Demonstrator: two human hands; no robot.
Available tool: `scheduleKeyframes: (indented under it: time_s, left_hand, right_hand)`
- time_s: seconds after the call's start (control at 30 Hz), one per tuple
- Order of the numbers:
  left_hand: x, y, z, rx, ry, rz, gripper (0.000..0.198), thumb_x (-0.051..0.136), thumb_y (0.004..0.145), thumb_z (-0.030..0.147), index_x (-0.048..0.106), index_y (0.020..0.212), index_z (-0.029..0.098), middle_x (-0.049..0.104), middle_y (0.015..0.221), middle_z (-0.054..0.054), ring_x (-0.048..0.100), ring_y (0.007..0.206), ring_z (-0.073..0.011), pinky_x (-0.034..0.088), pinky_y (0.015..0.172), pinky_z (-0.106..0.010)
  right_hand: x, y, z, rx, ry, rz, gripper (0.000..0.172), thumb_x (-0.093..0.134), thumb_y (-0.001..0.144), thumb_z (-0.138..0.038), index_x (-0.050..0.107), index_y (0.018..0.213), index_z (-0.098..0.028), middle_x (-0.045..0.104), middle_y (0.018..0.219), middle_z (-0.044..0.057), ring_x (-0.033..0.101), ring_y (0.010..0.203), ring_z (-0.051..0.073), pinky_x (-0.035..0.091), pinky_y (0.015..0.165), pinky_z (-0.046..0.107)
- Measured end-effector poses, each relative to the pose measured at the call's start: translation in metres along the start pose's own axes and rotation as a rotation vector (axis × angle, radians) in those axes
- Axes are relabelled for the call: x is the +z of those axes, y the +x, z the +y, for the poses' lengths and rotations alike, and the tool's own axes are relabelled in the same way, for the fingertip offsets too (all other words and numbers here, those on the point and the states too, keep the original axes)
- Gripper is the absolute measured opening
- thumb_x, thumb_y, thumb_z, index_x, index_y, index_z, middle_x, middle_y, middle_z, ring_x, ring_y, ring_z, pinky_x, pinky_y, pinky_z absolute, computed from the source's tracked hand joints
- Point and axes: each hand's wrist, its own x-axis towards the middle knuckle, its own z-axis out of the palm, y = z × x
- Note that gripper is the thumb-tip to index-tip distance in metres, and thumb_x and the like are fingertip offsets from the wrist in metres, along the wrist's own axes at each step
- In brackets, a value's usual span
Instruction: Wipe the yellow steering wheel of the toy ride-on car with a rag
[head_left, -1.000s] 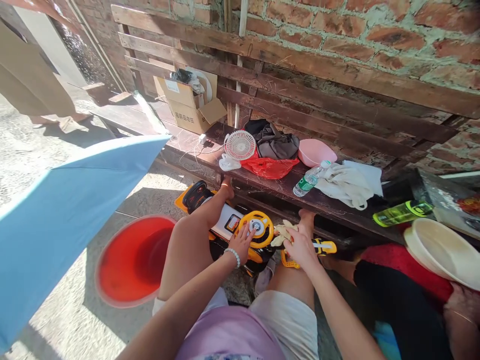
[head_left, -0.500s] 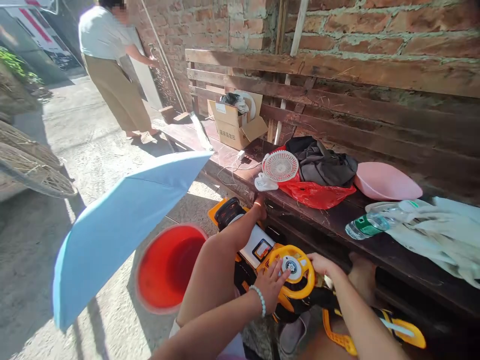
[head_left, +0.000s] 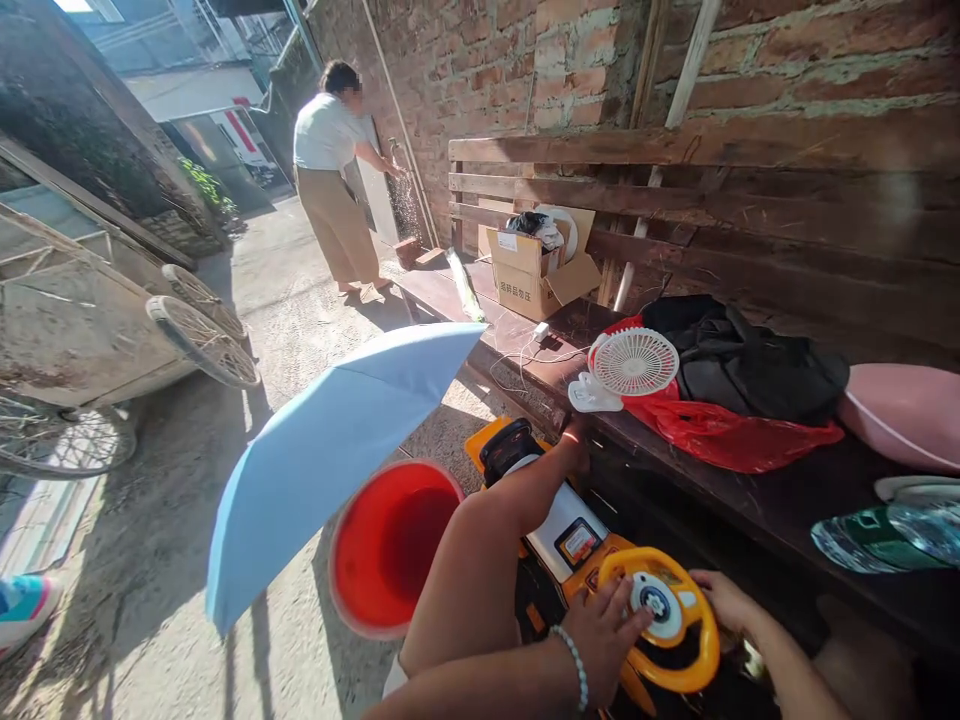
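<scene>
I sit astride a yellow and black toy ride-on car beside a dark wooden bench. My left hand, with a bead bracelet on the wrist, grips the left rim of the yellow steering wheel. On the wheel's right rim lies my right hand, its fingers curled onto the edge. My left leg stretches forward along the car, the foot against the bench edge.
An open light blue umbrella and a red basin lie on the ground to my left. On the bench are a white fan, a red bag, dark clothes, a pink bowl and a cardboard box. A person stands by the wall, and a cart is at left.
The view has swung up and to the left, showing the alley, cart and standing person. My right hand has moved from a pale cloth by my knee onto the wheel's right rim.
</scene>
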Motion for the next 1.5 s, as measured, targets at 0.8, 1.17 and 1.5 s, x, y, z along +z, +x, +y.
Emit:
scheduleKeyframes:
  time_s: [0.8,1.17,1.5]
  left_hand:
    - [-0.014,0.012,-0.001,-0.02,0.085,-0.067,0.103,0.069,0.079,0.043,0.025,0.169,0.02,0.011,0.179,-0.018,0.024,0.161,-0.0427,0.041,0.112,-0.067]
    - [-0.029,0.016,0.007,-0.142,0.149,-0.185,0.114,0.074,0.079,0.04,0.012,0.173,0.024,-0.004,0.18,-0.01,0.015,0.163,-0.0442,0.042,0.115,-0.061]
    - [-0.025,0.008,0.013,-0.148,0.089,-0.124,0.106,0.073,0.081,0.023,0.019,0.172,0.023,0.001,0.181,-0.012,0.015,0.164,-0.041,0.038,0.122,-0.059]
  right_hand:
    - [0.087,-0.033,-0.1,-0.354,-1.196,0.192,0.04,0.047,0.1,-0.044,0.08,0.119,-0.032,0.066,0.127,0.013,0.066,0.117,0.035,0.05,0.096,0.05]
    - [0.059,-0.09,-0.087,0.096,-0.919,0.459,0.055,0.04,0.106,-0.043,0.054,0.157,-0.031,0.063,0.138,0.016,0.07,0.115,0.026,0.051,0.1,0.035]
    - [0.125,-0.178,-0.022,0.123,-0.882,0.49,0.05,0.044,0.105,-0.036,0.058,0.151,-0.026,0.065,0.129,0.017,0.072,0.102,0.026,0.053,0.091,0.036]
